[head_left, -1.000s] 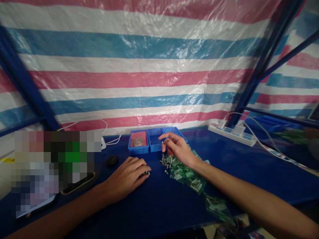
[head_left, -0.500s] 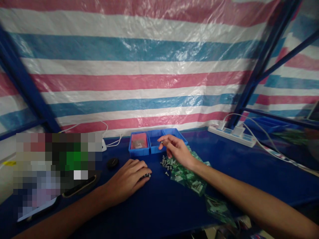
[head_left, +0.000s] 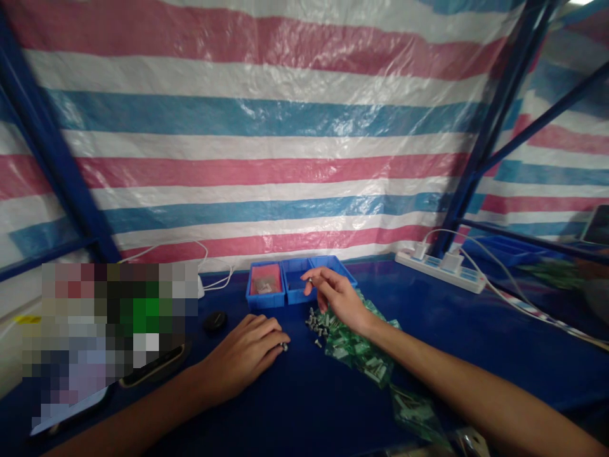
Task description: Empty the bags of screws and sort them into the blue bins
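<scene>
My left hand (head_left: pixel 254 346) rests on the blue table, its fingers curled round small metal screws (head_left: pixel 284 346) that peek out at the fingertips. Above the front of the blue bins (head_left: pixel 295 298), my right hand (head_left: pixel 335 292) pinches a small metal screw (head_left: pixel 309 280) between thumb and forefinger. Below that hand lies a little pile of loose screws (head_left: pixel 314 322), with one screw (head_left: pixel 318 343) apart in front. Green-tinted plastic bags (head_left: pixel 375 368) of hardware are spread beside the pile and under my right forearm.
A left bin holds a pink-lined bag of parts (head_left: pixel 266 282). A round black object (head_left: pixel 215 320) lies left of my left hand, near a phone-like item (head_left: pixel 152 368) and a blurred-out area. A white power strip (head_left: pixel 440 270) with cables stands at the back right.
The view has tilted upward a little, so the table sits lower in the picture. Fewer screws show at my left fingertips. My right hand keeps its pinch near the bins.
</scene>
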Action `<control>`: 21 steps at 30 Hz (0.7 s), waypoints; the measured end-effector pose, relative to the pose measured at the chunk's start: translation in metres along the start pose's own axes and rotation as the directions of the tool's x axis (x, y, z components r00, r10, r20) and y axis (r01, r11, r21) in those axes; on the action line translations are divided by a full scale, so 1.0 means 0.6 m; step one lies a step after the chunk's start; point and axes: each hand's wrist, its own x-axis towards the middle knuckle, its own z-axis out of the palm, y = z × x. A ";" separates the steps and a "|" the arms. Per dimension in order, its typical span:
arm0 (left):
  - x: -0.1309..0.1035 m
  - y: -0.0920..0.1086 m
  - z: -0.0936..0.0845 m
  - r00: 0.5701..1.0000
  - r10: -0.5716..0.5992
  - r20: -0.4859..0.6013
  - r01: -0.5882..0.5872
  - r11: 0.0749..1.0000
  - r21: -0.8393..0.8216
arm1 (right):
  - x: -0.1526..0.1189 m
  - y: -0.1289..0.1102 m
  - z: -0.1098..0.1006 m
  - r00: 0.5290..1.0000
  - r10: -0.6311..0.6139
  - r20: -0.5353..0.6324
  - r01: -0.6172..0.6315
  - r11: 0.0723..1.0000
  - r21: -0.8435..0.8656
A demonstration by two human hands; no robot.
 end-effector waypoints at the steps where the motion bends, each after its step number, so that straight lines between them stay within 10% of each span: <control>1: 0.000 0.001 0.000 1.000 0.000 0.006 0.000 1.000 0.004 | 0.000 -0.001 0.000 1.000 -0.002 0.001 0.002 1.000 -0.002; 21: 0.000 0.001 0.007 0.999 -0.050 -0.018 0.049 0.998 -0.048 | 0.002 -0.005 0.000 0.999 -0.039 -0.036 0.038 0.999 -0.031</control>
